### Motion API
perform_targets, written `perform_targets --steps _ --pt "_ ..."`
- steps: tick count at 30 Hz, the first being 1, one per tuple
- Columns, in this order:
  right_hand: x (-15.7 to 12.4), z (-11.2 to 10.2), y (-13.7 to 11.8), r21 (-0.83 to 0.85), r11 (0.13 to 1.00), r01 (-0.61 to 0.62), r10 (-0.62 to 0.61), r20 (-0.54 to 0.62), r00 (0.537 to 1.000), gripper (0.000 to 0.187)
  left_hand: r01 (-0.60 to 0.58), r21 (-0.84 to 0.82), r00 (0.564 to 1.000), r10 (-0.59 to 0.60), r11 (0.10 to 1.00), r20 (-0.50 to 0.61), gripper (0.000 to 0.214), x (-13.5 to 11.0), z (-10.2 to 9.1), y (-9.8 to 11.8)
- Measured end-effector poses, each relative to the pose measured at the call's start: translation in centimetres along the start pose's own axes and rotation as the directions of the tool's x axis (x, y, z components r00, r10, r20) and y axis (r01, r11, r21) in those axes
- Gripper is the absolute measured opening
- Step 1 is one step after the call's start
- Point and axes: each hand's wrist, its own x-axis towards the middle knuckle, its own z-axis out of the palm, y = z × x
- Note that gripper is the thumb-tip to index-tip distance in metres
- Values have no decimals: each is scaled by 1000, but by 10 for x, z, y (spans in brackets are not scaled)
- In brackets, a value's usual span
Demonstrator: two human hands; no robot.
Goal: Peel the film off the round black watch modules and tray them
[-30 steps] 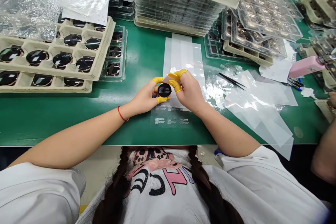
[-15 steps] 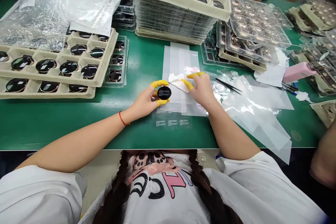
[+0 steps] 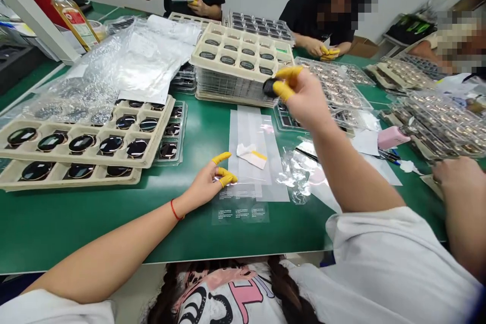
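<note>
My right hand (image 3: 306, 96), in yellow finger cots, is raised over the table at the near edge of the tall tray stack. It pinches a round black watch face (image 3: 269, 87) between thumb and fingers. The watch face is partly covered by the fingertips and blurred. My left hand (image 3: 208, 182) hovers low over the table with its cotted fingers apart and nothing in them. Beside it lies a crumpled white cloth (image 3: 253, 158) with a yellow edge, on translucent film strips (image 3: 273, 190). Just below the left fingers lies a clear sheet of printed labels (image 3: 243, 216).
Cream trays (image 3: 76, 163) of black watch faces stand at left under plastic wrap (image 3: 140, 66). A tall tray stack (image 3: 228, 83) is ahead. At right are tweezers (image 3: 307, 154), a pink bottle (image 3: 393, 137) and more trays (image 3: 440, 121). Co-workers (image 3: 319, 15) sit across the table.
My right hand has left the cloth, taken the watch face from my left hand and moved it forward to the tray stack. My left hand has opened. The view has tilted up.
</note>
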Motion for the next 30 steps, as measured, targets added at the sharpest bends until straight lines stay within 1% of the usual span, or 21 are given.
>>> perform_targets --steps 2,4,5,7,9,11,14,17,20,23,24,26,28,30 --pt "59 -20 17 -102 995 -14 -1 -146 989 30 11 -19 1000 -11 1000 -5 67 0 0 1" --pt "109 -32 39 -206 974 -100 47 -245 968 34 30 -17 1000 -30 999 1 65 0 -1 2" --pt "128 -35 51 -246 959 -143 72 -275 959 37 43 -10 999 -43 999 7 64 0 -2 3" --pt "155 -36 73 -258 933 -252 167 -310 936 39 64 13 998 -64 998 15 63 0 -3 4" --pt "170 -32 90 -232 921 -313 241 -292 925 39 77 28 997 -78 997 19 62 1 -4 4" --pt "176 -27 102 -217 919 -329 269 -262 927 38 88 25 996 -88 996 25 62 2 -5 4" --pt "184 -18 111 -234 917 -323 264 -251 931 40 101 27 994 -102 995 31 60 3 -6 3" --pt "193 -13 115 -271 917 -293 250 -182 951 35 116 31 993 -117 993 35 58 4 -6 1" --pt "195 -16 112 -329 906 -266 241 -114 964 36 118 28 992 -119 993 43 55 5 -7 -1" --pt "182 -30 103 -391 880 -270 234 -136 963 45 124 38 991 -126 992 44 50 5 -7 -1" --pt "175 -35 98 -404 871 -280 251 -124 960 46 128 44 990 -130 991 45 50 5 -7 0" --pt "160 -44 90 -415 856 -307 312 -56 948 42 135 50 989 -138 990 48 51 5 -8 0" --pt "148 -45 84 -420 849 -322 363 20 931 38 135 43 989 -137 990 54 53 5 -7 2" --pt "142 -41 82 -440 840 -317 365 26 931 39 134 31 989 -136 990 59 56 5 -7 4"
